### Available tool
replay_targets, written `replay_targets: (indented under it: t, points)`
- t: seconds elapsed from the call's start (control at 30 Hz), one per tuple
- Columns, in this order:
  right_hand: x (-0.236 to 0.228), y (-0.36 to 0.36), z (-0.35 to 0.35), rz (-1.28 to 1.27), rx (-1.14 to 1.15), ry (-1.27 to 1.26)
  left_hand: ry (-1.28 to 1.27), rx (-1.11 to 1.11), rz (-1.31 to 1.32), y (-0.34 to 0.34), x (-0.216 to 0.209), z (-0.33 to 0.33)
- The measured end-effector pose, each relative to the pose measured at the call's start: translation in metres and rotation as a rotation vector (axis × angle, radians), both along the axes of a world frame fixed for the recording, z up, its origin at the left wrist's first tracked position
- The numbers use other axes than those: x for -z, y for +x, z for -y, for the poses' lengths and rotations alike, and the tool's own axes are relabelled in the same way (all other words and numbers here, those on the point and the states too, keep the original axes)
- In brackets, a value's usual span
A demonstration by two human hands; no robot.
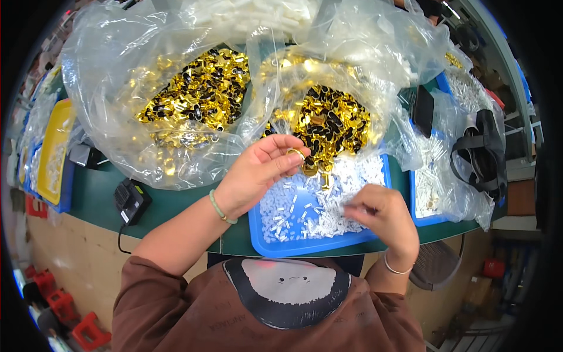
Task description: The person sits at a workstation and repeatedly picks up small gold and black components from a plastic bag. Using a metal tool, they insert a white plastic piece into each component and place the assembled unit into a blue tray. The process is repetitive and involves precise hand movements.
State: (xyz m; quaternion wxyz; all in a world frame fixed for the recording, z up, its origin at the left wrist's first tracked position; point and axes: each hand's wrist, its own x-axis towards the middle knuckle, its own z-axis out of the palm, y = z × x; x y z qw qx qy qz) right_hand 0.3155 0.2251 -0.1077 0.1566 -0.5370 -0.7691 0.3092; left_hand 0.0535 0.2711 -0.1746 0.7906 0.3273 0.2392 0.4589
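My left hand pinches a small gold oval piece between thumb and fingers, just above the far edge of a blue tray. Many small white plastic parts are spread in that tray, heaped toward its right side. Over the heap, my right hand has its fingertips pressed together; whether a part sits between them is too blurred to make out. Just beyond the tray, a clear plastic bag spills gold and black pieces toward the white parts.
Another clear bag at the left holds more gold and black pieces. A black device with a cord lies on the green table. To the right are another blue tray, a phone-like black object and a black bag. A yellow tray stands far left.
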Motion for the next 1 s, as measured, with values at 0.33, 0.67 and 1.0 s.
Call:
replay_targets:
  t: [0.33, 0.67, 1.0]
  points:
    - [0.016, -0.029, 0.0, 0.095, 0.009, 0.114, 0.075, -0.03, -0.004, 0.003, -0.001, 0.0]
    - [0.008, -0.007, -0.01, -0.034, 0.231, 0.173, 0.029, -0.002, -0.011, 0.0, -0.004, 0.0]
    - [0.008, 0.002, -0.031, -0.121, 0.073, 0.209, -0.002, 0.014, 0.005, 0.002, 0.0, 0.002]
